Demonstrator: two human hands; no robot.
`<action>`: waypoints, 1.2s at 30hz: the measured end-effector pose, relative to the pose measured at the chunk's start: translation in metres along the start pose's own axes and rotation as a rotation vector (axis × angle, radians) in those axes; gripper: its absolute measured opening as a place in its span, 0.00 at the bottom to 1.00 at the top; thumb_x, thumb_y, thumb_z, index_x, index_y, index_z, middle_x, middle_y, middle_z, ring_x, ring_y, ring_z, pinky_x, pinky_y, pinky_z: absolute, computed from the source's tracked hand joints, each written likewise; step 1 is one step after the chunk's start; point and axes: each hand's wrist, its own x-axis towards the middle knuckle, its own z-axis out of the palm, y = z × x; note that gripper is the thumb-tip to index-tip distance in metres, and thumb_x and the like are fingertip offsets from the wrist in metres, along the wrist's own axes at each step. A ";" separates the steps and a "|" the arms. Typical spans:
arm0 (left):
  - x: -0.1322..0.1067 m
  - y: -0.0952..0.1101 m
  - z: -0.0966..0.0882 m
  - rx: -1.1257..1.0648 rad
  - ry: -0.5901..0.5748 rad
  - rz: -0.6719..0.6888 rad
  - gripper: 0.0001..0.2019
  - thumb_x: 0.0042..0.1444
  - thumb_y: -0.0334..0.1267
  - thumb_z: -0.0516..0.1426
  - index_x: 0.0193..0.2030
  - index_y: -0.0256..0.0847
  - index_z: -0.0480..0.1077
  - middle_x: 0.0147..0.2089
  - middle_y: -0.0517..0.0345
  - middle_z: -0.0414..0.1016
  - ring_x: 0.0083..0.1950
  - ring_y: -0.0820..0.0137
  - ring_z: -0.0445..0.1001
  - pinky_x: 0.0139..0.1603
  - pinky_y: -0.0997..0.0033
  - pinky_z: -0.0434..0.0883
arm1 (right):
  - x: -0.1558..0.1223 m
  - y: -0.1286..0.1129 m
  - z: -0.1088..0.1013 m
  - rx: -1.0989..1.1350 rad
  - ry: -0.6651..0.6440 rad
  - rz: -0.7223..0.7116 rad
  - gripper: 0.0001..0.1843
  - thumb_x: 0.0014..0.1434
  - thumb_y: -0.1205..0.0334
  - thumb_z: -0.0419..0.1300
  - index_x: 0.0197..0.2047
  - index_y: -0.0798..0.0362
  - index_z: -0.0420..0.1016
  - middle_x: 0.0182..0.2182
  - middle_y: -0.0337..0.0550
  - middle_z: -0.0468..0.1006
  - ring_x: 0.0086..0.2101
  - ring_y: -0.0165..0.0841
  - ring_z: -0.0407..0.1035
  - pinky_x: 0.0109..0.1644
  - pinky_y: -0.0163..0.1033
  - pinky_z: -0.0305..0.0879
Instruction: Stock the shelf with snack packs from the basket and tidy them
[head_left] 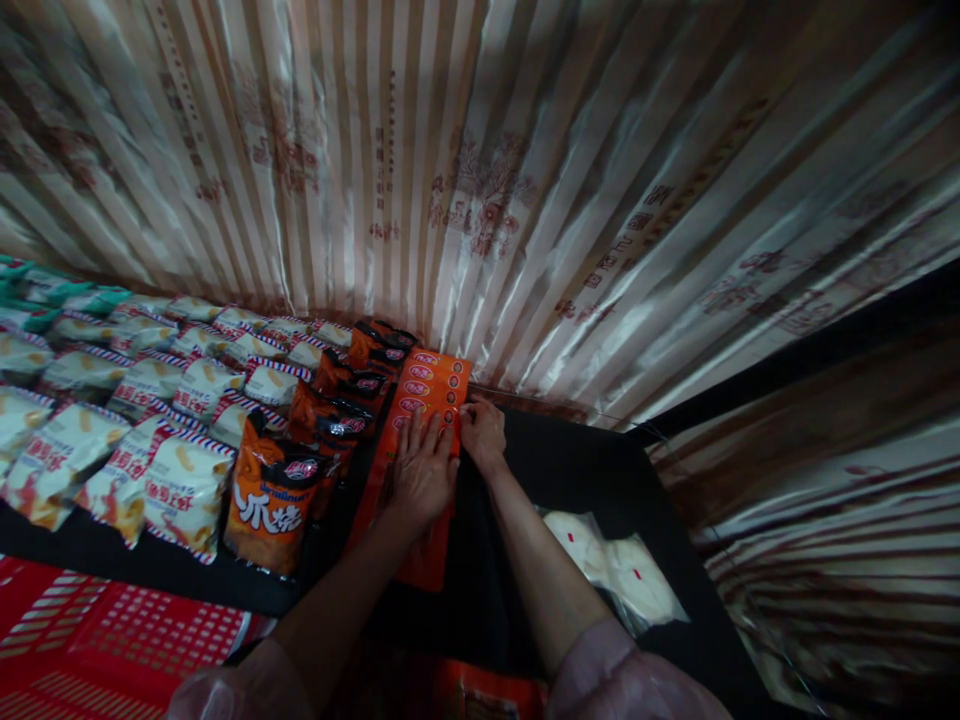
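Observation:
Overlapping flat orange packets with oval logos lie in a row on the black-covered table. My left hand rests palm down on them, its fingers stretched out. At their right edge is my right hand, fingers curled in with the tips against the edge of an orange packet. Directly left of the packets runs a row of orange-and-black snack bags, the nearest one standing upright. Under my left palm, part of the packets is hidden.
Rows of white snack bags fill the left side, with green bags behind. A red basket sits at front left. Two clear packs of white round pieces lie on the right. Printed shiny sheeting hangs behind the table.

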 end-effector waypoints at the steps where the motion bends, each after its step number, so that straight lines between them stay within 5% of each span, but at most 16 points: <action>1: 0.000 0.000 0.000 0.002 -0.004 0.001 0.23 0.60 0.43 0.49 0.61 0.39 0.62 0.66 0.51 0.59 0.70 0.53 0.46 0.68 0.45 0.48 | 0.000 0.000 0.000 0.001 0.003 0.004 0.10 0.55 0.65 0.53 0.33 0.53 0.76 0.50 0.48 0.74 0.53 0.40 0.62 0.57 0.45 0.58; 17: -0.005 0.003 -0.008 0.019 -0.051 0.020 0.24 0.60 0.44 0.50 0.62 0.39 0.61 0.68 0.48 0.55 0.70 0.53 0.46 0.67 0.47 0.49 | -0.003 0.009 0.007 0.058 0.092 -0.058 0.09 0.54 0.63 0.53 0.32 0.52 0.75 0.47 0.46 0.75 0.50 0.38 0.64 0.55 0.44 0.58; 25: -0.016 0.007 -0.012 0.025 -0.032 0.025 0.25 0.60 0.44 0.50 0.63 0.38 0.58 0.68 0.44 0.52 0.70 0.52 0.44 0.66 0.46 0.51 | -0.005 0.012 0.001 0.209 0.104 -0.046 0.16 0.56 0.63 0.48 0.40 0.54 0.76 0.43 0.47 0.78 0.46 0.37 0.67 0.55 0.46 0.59; 30: -0.020 0.011 -0.010 0.009 -0.024 0.040 0.23 0.60 0.42 0.50 0.61 0.38 0.61 0.68 0.46 0.54 0.70 0.52 0.43 0.66 0.45 0.51 | -0.023 0.012 -0.012 0.258 0.174 -0.075 0.20 0.56 0.62 0.46 0.45 0.56 0.74 0.45 0.49 0.77 0.47 0.37 0.66 0.55 0.45 0.60; 36: -0.026 0.014 -0.010 0.018 -0.002 0.038 0.24 0.58 0.43 0.52 0.60 0.35 0.62 0.66 0.41 0.56 0.70 0.52 0.47 0.66 0.47 0.51 | -0.048 0.013 -0.018 0.161 0.113 -0.065 0.22 0.59 0.56 0.45 0.44 0.56 0.76 0.44 0.50 0.77 0.48 0.39 0.65 0.56 0.47 0.59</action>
